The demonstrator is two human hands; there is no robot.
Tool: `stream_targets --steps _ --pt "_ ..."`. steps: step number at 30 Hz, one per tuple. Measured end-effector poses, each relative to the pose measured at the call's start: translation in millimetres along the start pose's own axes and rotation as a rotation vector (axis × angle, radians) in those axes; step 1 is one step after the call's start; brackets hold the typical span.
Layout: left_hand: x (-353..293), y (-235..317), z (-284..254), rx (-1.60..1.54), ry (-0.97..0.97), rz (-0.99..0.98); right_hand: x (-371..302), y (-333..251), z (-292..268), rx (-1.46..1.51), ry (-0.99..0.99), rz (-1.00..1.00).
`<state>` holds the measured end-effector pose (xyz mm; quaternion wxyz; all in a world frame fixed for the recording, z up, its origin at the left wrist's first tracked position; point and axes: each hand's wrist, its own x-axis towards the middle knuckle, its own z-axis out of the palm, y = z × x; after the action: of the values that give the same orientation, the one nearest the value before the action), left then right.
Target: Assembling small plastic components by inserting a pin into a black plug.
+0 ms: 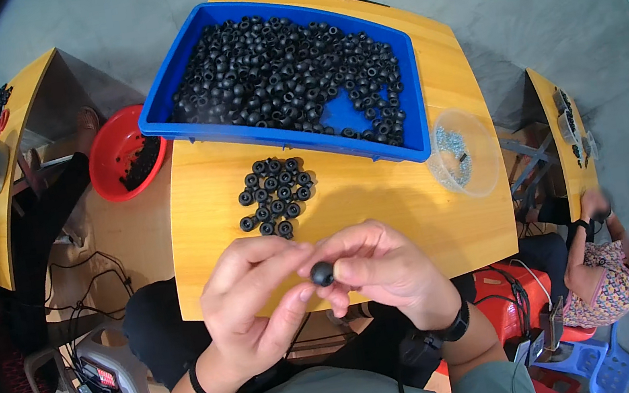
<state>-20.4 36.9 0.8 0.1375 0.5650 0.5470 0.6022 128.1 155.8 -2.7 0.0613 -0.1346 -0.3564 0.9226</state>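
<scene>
In front of my chest, over the near edge of the yellow table (416, 222), my right hand (380, 268) pinches a small round black plastic part (322, 274) between thumb and fingers. Close on its left is my left hand (253, 303), thumb and fingers apart, their tips by the part; whether they touch it I cannot make out. Just beyond my hands lies a loose cluster of black ring-like parts (275, 194). A big blue tub (280, 132) at the back holds a heap of similar black parts (264, 74).
A clear plastic bowl (487, 171) with small silvery pieces stands at the table's right edge. Left of the table is a red basin (104, 159) with black bits inside. Side tables (16, 160) flank mine. One person (598, 268) sits at the right; cables (92, 287) hang lower left.
</scene>
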Motion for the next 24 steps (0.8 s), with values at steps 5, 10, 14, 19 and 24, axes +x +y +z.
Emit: stream_targets --steps 5,10,14,19,24 --pt "-3 -9 -3 0.035 -0.160 -0.022 5 10 2 -0.114 0.137 0.000" --pt "-8 -10 -1 -0.030 -0.121 -0.078 9 18 -7 -0.088 0.108 0.078" --pt "-10 -21 -3 -0.253 -0.063 -0.140 14 28 -14 0.074 -0.027 0.139" --pt "-6 -30 -11 -0.172 -0.123 -0.014 22 32 -16 0.100 -0.078 0.197" --pt "-3 -29 -11 -0.016 -0.122 0.039 27 32 -16 0.113 -0.112 0.205"
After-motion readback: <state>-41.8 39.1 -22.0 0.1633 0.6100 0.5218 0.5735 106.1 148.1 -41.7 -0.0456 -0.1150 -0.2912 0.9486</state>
